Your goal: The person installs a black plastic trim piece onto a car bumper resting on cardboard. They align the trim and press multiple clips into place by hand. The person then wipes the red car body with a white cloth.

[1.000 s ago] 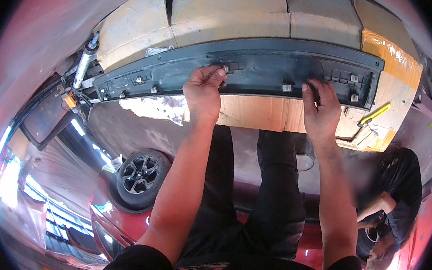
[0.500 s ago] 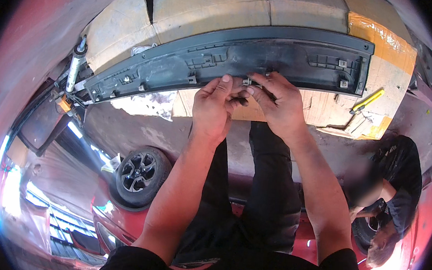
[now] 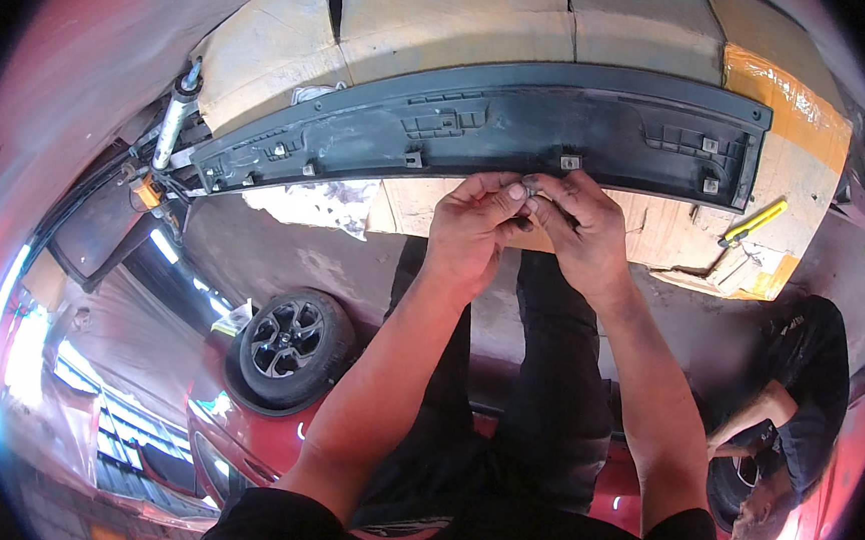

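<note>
fingers (image 3: 504, 203) of the left hand (image 3: 467, 232) and right hand (image 3: 591, 239) pinched together on a small grey clip (image 3: 529, 190).
the clip, mostly hidden by thumbs and fingertips, sits between the two hands by the 6 o'clock edge of a long black panel (image 3: 523, 121); whether it touches the panel, i cannot tell. the panel lies on cardboard (image 3: 450, 20), with metal clips (image 3: 710, 186) set along it. from the fingertips, a yellow cutter (image 3: 756, 221) lies on the cardboard at 3 o'clock, a white tube (image 3: 172, 126) shows at 9 o'clock, a wheel (image 3: 292, 340) at 8 o'clock, and another person (image 3: 813, 367) bends low at 4 o'clock.
</note>
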`<state>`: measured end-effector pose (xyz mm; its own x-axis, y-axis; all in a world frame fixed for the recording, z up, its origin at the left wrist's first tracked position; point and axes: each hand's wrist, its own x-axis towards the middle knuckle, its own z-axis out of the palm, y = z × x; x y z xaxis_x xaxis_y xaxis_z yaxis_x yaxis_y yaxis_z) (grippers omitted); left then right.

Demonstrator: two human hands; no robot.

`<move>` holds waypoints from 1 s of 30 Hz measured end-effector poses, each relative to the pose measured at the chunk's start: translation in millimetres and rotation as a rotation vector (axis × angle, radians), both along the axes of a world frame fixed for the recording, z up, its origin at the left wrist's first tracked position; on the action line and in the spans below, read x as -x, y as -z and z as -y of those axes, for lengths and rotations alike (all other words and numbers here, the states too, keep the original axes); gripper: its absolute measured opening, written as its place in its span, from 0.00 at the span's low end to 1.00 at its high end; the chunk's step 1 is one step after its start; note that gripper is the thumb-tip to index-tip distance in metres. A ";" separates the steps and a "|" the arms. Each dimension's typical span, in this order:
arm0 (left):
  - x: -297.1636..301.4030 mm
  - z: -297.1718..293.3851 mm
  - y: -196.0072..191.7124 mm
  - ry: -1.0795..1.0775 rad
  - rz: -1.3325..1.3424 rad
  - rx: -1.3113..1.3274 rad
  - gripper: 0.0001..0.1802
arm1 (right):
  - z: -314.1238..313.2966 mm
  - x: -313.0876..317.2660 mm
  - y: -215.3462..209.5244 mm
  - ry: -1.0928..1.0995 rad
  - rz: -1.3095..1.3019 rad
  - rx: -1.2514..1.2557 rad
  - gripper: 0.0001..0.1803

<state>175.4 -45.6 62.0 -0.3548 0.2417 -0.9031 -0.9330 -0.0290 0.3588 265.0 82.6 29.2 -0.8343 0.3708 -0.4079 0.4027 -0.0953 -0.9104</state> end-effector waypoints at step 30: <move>82.8 43.3 47.2 1.072 -1.313 0.771 0.09 | -16.4 5.0 23.7 -0.045 0.013 -0.461 0.13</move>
<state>92.5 -88.9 14.8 -0.8211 0.5279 -0.2170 0.4094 0.8097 0.4204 260.0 99.0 5.5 -0.8497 0.4794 -0.2193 0.4087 0.3362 -0.8485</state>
